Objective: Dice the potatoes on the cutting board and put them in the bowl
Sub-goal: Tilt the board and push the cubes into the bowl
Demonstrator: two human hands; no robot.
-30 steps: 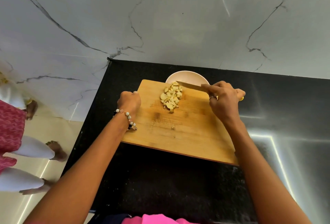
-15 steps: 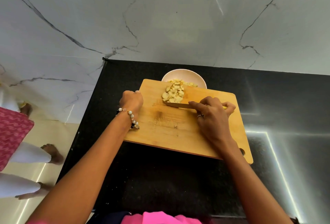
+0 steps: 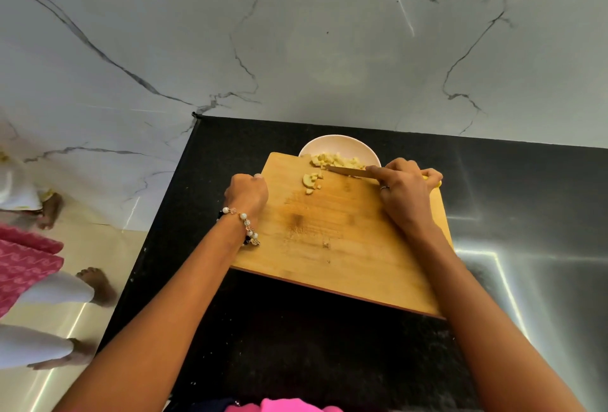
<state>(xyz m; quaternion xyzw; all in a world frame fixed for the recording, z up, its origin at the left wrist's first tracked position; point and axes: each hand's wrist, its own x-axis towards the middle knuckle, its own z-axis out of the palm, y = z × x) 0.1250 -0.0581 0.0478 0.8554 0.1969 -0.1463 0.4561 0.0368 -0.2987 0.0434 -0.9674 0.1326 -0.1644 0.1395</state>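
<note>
Gripping the left edge of the wooden cutting board (image 3: 335,247) with the left hand (image 3: 246,194), fingers curled around it. Clutching a yellow-handled knife (image 3: 352,171) in the right hand (image 3: 404,193), blade lying at the board's far edge. Leaving a few potato pieces (image 3: 311,180) on the board, the rest sitting in the white bowl (image 3: 339,145) just beyond.

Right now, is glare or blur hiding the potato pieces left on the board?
Head view: no; the potato pieces on the cutting board read clearly. Glare streaks stay on the black counter at right. Wide-angle distortion bends the edges; the knife is slightly soft.
</note>
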